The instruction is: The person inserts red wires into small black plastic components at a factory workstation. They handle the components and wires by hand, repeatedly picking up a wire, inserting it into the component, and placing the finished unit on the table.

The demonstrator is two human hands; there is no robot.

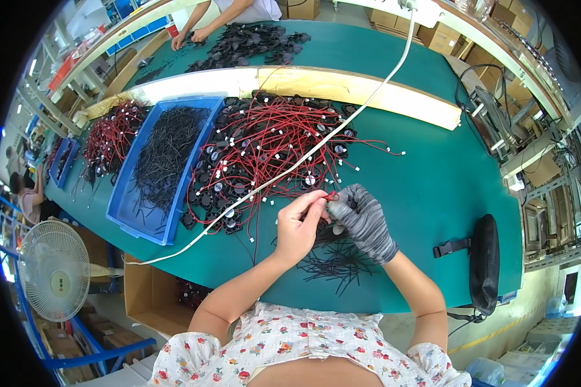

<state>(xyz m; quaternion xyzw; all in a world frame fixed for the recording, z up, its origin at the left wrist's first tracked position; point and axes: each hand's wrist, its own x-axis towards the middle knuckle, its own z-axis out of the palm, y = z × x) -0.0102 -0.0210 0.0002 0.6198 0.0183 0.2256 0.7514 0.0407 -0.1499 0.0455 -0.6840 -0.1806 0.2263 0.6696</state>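
Note:
My left hand (pixel 298 227), bare, is closed in a pinch on a short bit of red wire (pixel 331 195). Close against it, my right hand (pixel 364 222) wears a grey striped glove; its fingers are curled together, and what they hold is hidden. Below both hands lies a loose pile of thin black tubes (pixel 334 266) on the green table (pixel 426 193). Just beyond my left hand spreads a large heap of small black fans with red wires (pixel 271 145) ending in white connectors.
Left of the heap, a blue tray (pixel 130 227) holds many thin black tubes. A white cable (pixel 368 106) hangs across the table. A black pouch (pixel 484 261) lies at the right edge. A pale divider (pixel 368 95) separates a co-worker's hands (pixel 200 33) and black parts. A fan (pixel 55 271) stands left.

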